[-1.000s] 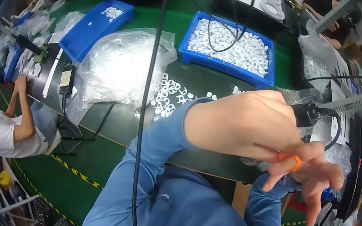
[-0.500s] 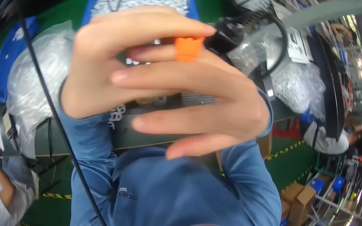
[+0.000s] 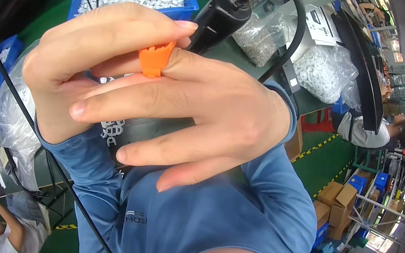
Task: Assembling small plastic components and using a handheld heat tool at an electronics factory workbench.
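My left hand point(image 3: 75, 50) is closed, its fingers curled and one fingertip at the upper edge of a small orange plastic band point(image 3: 155, 59). The band appears to sit around a finger of my right hand point(image 3: 226, 109). On that right hand several other fingers are stretched out and apart, pointing left, with nothing in them. The hands overlap in front of my chest, so part of the left fingers and the underside of the band are hidden. Just beyond them is a black cylindrical tool point(image 3: 223, 19) with a coiled spring on top.
A blue bin point(image 3: 191, 7) of small white parts stands at the far side. Clear bags point(image 3: 325, 74) of parts lie right, and plastic wrapping point(image 3: 16, 114) lies left. A black cable point(image 3: 57, 170) runs across the left. Other people point(image 3: 369, 130) sit at right and lower left.
Both hands and the orange band have shifted left and a little lower in the picture. The background has shifted too, and more of the black tool shows.
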### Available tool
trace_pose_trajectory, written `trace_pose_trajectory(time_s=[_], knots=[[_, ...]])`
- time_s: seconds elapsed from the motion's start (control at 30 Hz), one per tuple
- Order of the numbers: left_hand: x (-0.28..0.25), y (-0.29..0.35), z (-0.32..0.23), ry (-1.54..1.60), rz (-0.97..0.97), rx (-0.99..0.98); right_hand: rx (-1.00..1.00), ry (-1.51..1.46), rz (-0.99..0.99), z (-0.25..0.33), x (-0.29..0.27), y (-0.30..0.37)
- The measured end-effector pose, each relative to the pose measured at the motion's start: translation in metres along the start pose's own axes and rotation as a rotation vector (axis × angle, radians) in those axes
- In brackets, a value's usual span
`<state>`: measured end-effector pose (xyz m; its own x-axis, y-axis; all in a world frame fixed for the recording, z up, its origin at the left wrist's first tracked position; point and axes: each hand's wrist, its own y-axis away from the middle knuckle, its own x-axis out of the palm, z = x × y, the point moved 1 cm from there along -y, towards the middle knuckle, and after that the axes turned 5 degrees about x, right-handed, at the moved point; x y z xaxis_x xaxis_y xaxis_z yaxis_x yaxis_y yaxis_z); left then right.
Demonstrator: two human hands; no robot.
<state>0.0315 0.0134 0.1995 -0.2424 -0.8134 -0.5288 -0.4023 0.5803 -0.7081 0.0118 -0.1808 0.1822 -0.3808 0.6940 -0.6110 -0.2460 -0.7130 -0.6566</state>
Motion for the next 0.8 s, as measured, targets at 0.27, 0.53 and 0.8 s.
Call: trace_pose_trajectory(time_s=[0.27, 0.53, 0.8], knots=[[0.0031, -0.0021, 0.0036, 0.018, -0.047, -0.002, -0.004, 0.026, -0.012, -0.0030, -0.0035, -0.0007], [0.0029, -0.0026, 0.0041, 0.009, -0.064, 0.054, -0.061, 0.035, -0.056, -0.0067, 0.0011, -0.0003], [-0.0010, -0.0049, 0.0012, 0.026, -0.004, 0.029, -0.017, 0.030, 0.006, -0.0034, -0.0048, -0.0006]])
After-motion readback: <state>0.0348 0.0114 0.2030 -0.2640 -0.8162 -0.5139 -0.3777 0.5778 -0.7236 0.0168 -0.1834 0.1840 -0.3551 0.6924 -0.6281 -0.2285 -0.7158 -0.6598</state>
